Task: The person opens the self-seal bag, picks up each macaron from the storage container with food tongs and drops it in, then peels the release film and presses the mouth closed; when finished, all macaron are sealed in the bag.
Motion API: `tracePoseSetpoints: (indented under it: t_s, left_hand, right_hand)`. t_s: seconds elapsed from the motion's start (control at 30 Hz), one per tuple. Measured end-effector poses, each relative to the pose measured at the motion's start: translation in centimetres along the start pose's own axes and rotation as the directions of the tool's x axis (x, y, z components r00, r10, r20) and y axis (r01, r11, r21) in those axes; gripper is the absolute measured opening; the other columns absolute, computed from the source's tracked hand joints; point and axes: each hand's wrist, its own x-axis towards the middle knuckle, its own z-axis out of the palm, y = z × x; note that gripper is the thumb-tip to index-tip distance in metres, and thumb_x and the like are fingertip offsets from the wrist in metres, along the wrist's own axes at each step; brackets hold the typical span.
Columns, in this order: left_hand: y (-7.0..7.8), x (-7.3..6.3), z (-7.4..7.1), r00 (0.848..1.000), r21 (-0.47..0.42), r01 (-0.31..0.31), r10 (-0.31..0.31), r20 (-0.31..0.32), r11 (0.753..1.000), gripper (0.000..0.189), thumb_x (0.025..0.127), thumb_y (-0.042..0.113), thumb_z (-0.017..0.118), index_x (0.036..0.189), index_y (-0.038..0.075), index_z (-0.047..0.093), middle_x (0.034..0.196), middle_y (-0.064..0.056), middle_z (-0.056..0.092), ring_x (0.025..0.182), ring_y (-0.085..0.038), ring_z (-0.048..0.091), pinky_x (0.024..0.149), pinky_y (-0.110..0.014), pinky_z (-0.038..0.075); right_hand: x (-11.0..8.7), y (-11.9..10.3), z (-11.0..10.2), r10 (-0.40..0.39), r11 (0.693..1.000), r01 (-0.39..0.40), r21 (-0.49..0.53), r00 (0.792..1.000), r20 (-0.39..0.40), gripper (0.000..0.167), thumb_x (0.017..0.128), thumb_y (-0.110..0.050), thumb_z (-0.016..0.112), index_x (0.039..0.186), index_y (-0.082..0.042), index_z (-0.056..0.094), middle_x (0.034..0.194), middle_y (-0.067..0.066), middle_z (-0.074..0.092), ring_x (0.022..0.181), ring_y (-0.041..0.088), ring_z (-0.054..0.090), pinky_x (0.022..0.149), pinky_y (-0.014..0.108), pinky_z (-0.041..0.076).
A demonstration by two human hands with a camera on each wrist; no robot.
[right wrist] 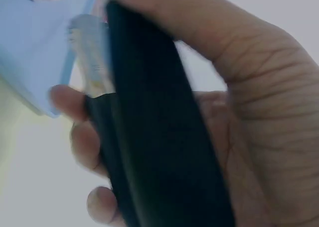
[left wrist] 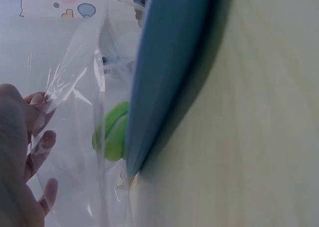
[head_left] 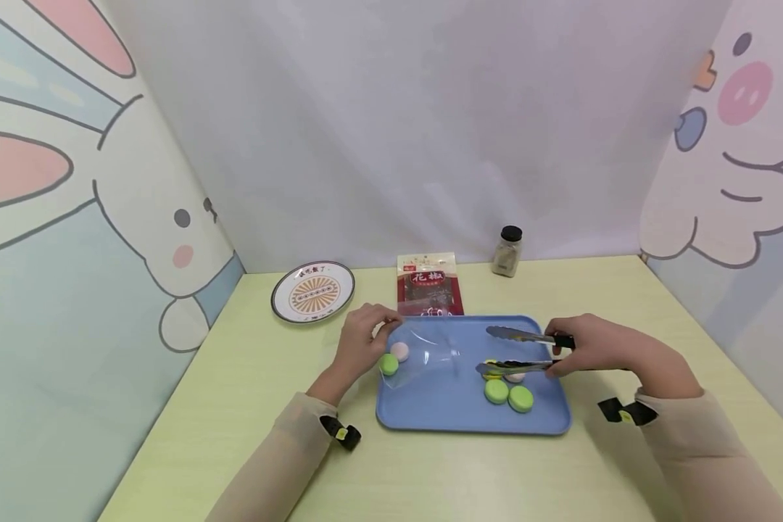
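My left hand pinches the edge of a clear plastic bag, which spreads over the left part of the blue tray. A green macaron and a pale pink one lie by the bag; whether they are inside it I cannot tell. In the right wrist view, my right hand is wrapped around the dark handles of the tongs. Their two metal arms stand apart over the tray's right side. Beneath the nearer arm are a yellow macaron and a pale pink one, both partly hidden. Two green macarons sit just in front.
Behind the tray lies a red spice packet. A small jar with a black lid stands at the back, right of the packet. To the left is a white patterned plate. Fabric walls border the pale table at the back and sides.
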Motion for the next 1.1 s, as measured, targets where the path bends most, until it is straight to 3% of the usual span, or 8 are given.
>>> tracePoseSetpoints:
  t_s: [0.23,0.4,0.57,0.7,0.9,1.1]
  left_hand:
    - [-0.5,-0.1,0.1,1.000,-0.138,0.028,-0.028,0.002,0.990,0.013,0.093,0.004,0.071,0.100,0.015,0.074,0.095,0.004,0.072,0.088,-0.014,0.061,0.074,-0.037,0.051]
    - [-0.9,-0.4,0.6,0.998,-0.235,0.019,-0.034,-0.057,0.972,0.016,0.089,-0.003,0.072,0.100,0.009,0.073,0.095,-0.003,0.072,0.089,-0.020,0.062,0.075,-0.045,0.050]
    - [-0.4,-0.6,0.9,0.994,-0.282,0.014,-0.044,-0.101,0.959,0.014,0.088,-0.006,0.071,0.099,0.003,0.072,0.092,-0.011,0.070,0.088,-0.027,0.061,0.076,-0.049,0.049]
    - [-0.1,-0.8,1.1,0.993,-0.296,0.024,-0.057,-0.101,0.955,0.011,0.090,-0.004,0.071,0.099,0.003,0.071,0.094,-0.008,0.070,0.091,-0.024,0.061,0.077,-0.053,0.049]
    - [-0.9,-1.6,1.6,0.993,-0.312,0.059,-0.088,-0.079,0.948,0.008,0.096,0.011,0.070,0.102,0.014,0.073,0.097,0.002,0.071,0.095,-0.016,0.061,0.081,-0.044,0.052]
    - [-1.1,-1.8,1.8,0.989,-0.348,0.078,-0.116,-0.089,0.934,0.007,0.096,0.010,0.070,0.101,0.010,0.074,0.099,0.004,0.071,0.094,-0.016,0.062,0.080,-0.045,0.052]
  right_hand:
    - [0.3,0.0,0.0,0.015,0.998,-0.015,-0.056,1.000,-0.001,0.059,0.072,-0.047,0.087,0.113,-0.011,0.062,0.091,-0.001,0.062,0.073,0.014,0.052,0.061,0.032,0.042]
    - [0.3,-0.5,-0.2,0.069,0.986,-0.075,-0.150,0.997,-0.043,0.057,0.073,-0.055,0.084,0.108,-0.014,0.064,0.087,-0.004,0.061,0.070,0.014,0.051,0.058,0.033,0.040]
    - [0.1,-0.3,-0.2,0.068,0.987,-0.071,-0.143,0.997,-0.027,0.049,0.075,-0.054,0.083,0.100,-0.015,0.068,0.084,-0.007,0.060,0.069,0.013,0.051,0.058,0.032,0.041]
    - [0.3,-0.1,-0.1,0.034,0.988,-0.036,-0.147,0.999,-0.017,0.037,0.078,-0.050,0.082,0.093,-0.021,0.066,0.079,-0.008,0.057,0.067,0.012,0.049,0.056,0.032,0.039]
    - [0.5,0.3,0.0,-0.029,0.982,0.020,-0.189,0.999,-0.043,0.027,0.083,-0.046,0.080,0.089,-0.025,0.063,0.073,-0.011,0.054,0.063,0.009,0.047,0.055,0.031,0.037]
    - [0.6,0.2,-0.1,0.060,0.982,-0.067,-0.179,0.997,-0.040,0.047,0.079,-0.061,0.077,0.099,-0.020,0.067,0.082,-0.008,0.060,0.066,0.012,0.050,0.055,0.033,0.039]
